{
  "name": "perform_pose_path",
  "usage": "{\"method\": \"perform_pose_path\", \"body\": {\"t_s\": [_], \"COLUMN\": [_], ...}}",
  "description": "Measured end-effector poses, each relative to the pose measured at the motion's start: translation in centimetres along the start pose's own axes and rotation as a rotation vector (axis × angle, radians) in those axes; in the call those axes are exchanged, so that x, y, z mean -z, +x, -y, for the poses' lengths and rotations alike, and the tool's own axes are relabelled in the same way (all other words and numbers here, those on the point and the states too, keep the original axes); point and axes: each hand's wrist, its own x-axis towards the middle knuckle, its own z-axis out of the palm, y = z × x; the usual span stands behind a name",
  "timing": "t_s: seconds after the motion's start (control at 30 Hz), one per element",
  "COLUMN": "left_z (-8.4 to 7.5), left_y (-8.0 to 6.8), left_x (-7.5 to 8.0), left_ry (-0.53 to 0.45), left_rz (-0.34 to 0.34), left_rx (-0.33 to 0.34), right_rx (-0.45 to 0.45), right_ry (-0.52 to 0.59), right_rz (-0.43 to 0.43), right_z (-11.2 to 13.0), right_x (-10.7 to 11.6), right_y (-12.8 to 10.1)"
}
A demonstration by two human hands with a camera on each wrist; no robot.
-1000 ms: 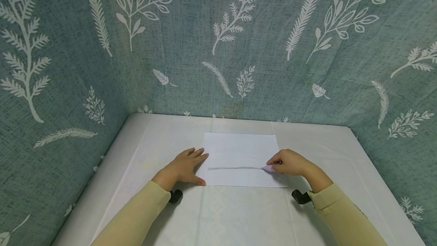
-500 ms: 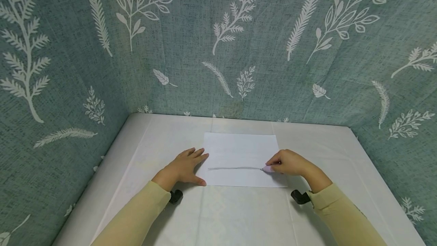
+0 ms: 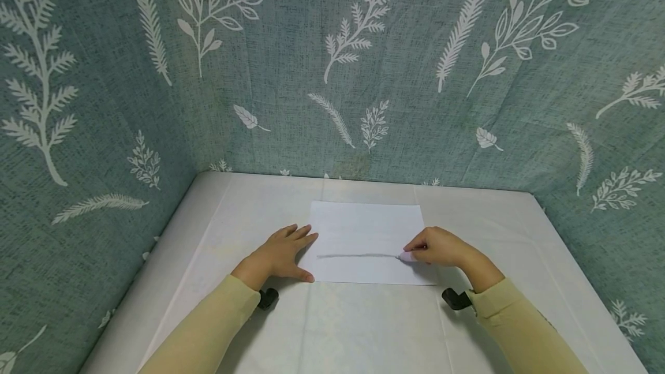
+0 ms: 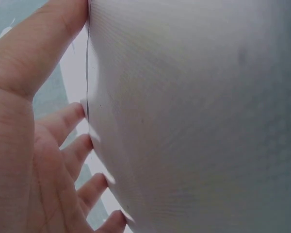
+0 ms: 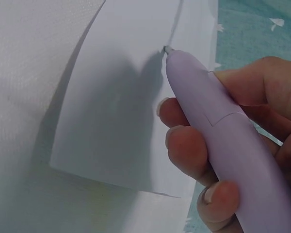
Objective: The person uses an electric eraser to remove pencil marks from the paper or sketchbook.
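A white sheet of paper (image 3: 367,224) lies on the table, with a grey line (image 3: 358,255) across its lower half. My right hand (image 3: 441,247) grips a thick lilac marker (image 5: 223,131) between thumb and fingers. Its small grey tip meets the paper at the right end of the line in the right wrist view. My left hand (image 3: 283,253) lies with spread fingers at the sheet's left edge, its thumb at the lower left corner. The left wrist view shows the fingertips (image 4: 99,184) of that hand touching the surface.
A white cloth covers the table (image 3: 363,328). Green fabric (image 3: 291,131) with white leaf prints hangs behind and along both sides. A dark wrist device (image 3: 267,299) sits at the left cuff, another dark wrist device (image 3: 457,299) at the right.
The right hand and the marker have shifted very slightly left along the line. The left hand and the paper have kept their places.
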Motion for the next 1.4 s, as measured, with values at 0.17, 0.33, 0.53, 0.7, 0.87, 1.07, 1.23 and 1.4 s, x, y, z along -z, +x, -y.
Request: {"method": "perform_pose_path", "body": {"t_s": [0.17, 0.33, 0.53, 0.7, 0.87, 1.07, 1.23, 1.4], "left_z": [0.0, 0.0, -0.1, -0.2, -0.2, -0.2, -0.1, 0.0], "left_y": [0.0, 0.0, -0.1, -0.2, -0.2, -0.2, -0.2, -0.1], "left_x": [0.0, 0.0, 0.2, 0.2, 0.2, 0.2, 0.2, 0.1], "left_ry": [0.002, 0.004, -0.003, -0.012, -0.012, -0.007, -0.012, -0.009], "left_rz": [0.0, 0.0, 0.0, 0.001, 0.008, 0.017, 0.013, 0.006], "left_rx": [-0.001, -0.002, -0.006, -0.008, -0.007, -0.002, 0.0, -0.004], "right_rx": [-0.006, -0.017, -0.028, -0.097, -0.11, -0.109, -0.117, -0.103], "right_ry": [-0.01, -0.018, -0.003, 0.069, 0.106, 0.086, 0.095, 0.124], "right_rz": [0.0, -0.017, -0.027, -0.008, -0.001, 0.008, -0.002, -0.018], "right_z": [0.1, 0.1, 0.2, 0.2, -0.3, -0.8, -0.8, -1.1], "right_x": [0.1, 0.1, 0.0, -0.1, -0.4, -0.9, -1.1, -1.4], "right_y": [-0.1, 0.0, 0.0, -0.2, -0.2, -0.2, -0.3, -0.5]}}
